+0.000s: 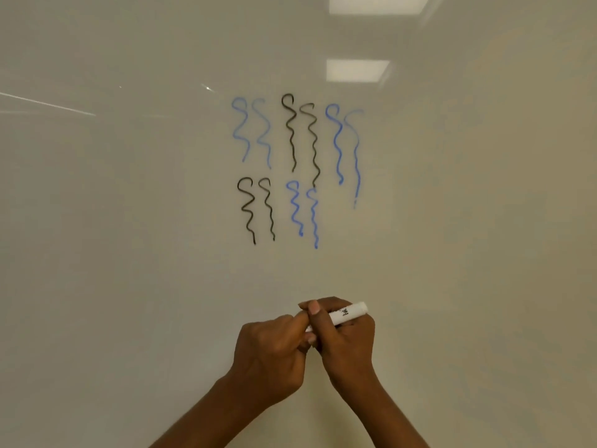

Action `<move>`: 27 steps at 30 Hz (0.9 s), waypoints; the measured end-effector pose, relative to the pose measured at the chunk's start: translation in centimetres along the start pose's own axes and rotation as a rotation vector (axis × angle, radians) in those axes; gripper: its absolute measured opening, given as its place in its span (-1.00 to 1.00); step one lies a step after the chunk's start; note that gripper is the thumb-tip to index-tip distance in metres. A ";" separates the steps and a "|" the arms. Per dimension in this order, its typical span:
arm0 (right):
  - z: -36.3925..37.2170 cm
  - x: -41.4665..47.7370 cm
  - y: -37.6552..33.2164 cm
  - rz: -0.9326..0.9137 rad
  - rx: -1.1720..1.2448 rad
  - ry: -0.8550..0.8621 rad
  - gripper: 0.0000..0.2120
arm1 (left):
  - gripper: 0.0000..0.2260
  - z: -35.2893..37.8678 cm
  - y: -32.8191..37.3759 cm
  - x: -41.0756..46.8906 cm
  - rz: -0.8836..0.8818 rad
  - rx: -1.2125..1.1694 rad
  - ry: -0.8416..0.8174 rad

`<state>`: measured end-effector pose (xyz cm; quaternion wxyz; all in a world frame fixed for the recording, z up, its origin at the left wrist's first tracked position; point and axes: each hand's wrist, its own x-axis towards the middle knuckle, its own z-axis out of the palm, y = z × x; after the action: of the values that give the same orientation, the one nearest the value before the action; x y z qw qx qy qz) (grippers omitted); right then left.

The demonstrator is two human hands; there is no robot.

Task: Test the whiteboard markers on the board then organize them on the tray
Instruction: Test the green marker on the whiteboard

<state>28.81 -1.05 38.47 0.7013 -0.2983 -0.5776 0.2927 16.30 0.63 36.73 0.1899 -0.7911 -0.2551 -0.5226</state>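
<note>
A white-barrelled marker (pixel 350 313) is held level in front of the whiteboard (pixel 129 221), its blunt end pointing right. My right hand (pixel 345 341) grips the barrel. My left hand (pixel 274 354) closes round the marker's left end, which its fingers hide, so the cap and tip cannot be seen. Above the hands, the board carries several wavy test lines in blue (pixel 240 129) and black (pixel 290 130), set in two rows. The tray is out of view.
The glossy board fills the whole view and reflects two ceiling lights (pixel 357 70) at the top right. Bare board surface lies to the left, right and below the squiggles.
</note>
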 end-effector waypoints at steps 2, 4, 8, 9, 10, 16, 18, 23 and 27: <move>0.3 0.4 -0.3 -0.020 0.018 0.001 -0.78 | -0.95 -0.5 -0.2 0.5 -0.014 -0.024 -0.017; 0.6 0.6 -0.6 -0.066 0.010 -0.022 -0.78 | -0.94 -1.0 -0.4 0.9 -0.016 -0.060 -0.042; 1.2 1.4 -1.9 -0.116 0.039 -0.013 -0.78 | -0.89 -2.9 -0.8 2.6 -0.117 -0.143 -0.174; 1.1 1.7 -2.4 -0.171 0.022 -0.003 -0.80 | -0.77 -3.5 -1.0 3.1 -0.183 -0.195 -0.215; 0.9 2.1 -3.0 -0.271 -0.037 -0.014 -0.82 | -0.67 -3.9 -1.5 3.4 -0.215 -0.243 -0.245; 0.7 5.1 -4.9 -0.471 0.193 0.258 -0.79 | -0.59 -6.6 -4.6 6.1 -0.353 -0.067 0.008; 0.3 6.4 -4.7 -0.576 0.209 0.382 -0.77 | -0.58 -7.4 -6.0 7.5 -0.445 0.054 0.097; -0.9 9.0 -3.0 -0.863 -0.181 0.448 -0.89 | -0.58 -8.7 -9.9 9.2 -0.283 0.230 0.263; 0.3 10.3 -2.1 -0.765 -0.431 0.508 -0.90 | -0.73 -8.6 -13.1 10.5 0.007 0.273 0.388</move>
<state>30.31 5.39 46.61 0.7992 -0.2651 -0.5038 -0.1929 5.57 8.34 50.17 0.3425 -0.6435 -0.2793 -0.6249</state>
